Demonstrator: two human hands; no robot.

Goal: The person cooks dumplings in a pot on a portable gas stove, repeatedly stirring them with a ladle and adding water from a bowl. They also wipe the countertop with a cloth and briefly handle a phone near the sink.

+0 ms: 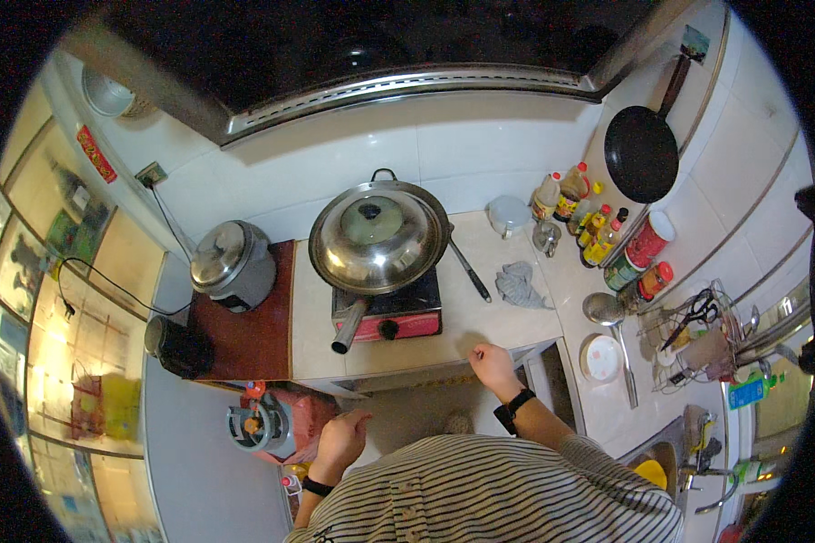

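My right hand [493,368] hangs over the counter's front edge with its fingers curled and nothing visible in it. Lower down, my left hand [341,436] is in front of the counter, beside the gas cylinder [272,424]; its fingers are partly hidden from above, and I see nothing held. Ahead of both hands, a wok with a handle [350,327] sits on a portable gas stove [407,324] with a red front and black knob. A domed metal lid with a glass centre [380,248] covers the wok.
At left, an electric pressure cooker [234,265] stands on a brown board. A grey cloth [518,285], a ladle [604,319], a white lidded dish [602,360], sauce bottles [594,234] and a wire utensil rack [693,332] line the right. A frying pan [642,153] hangs on the wall.
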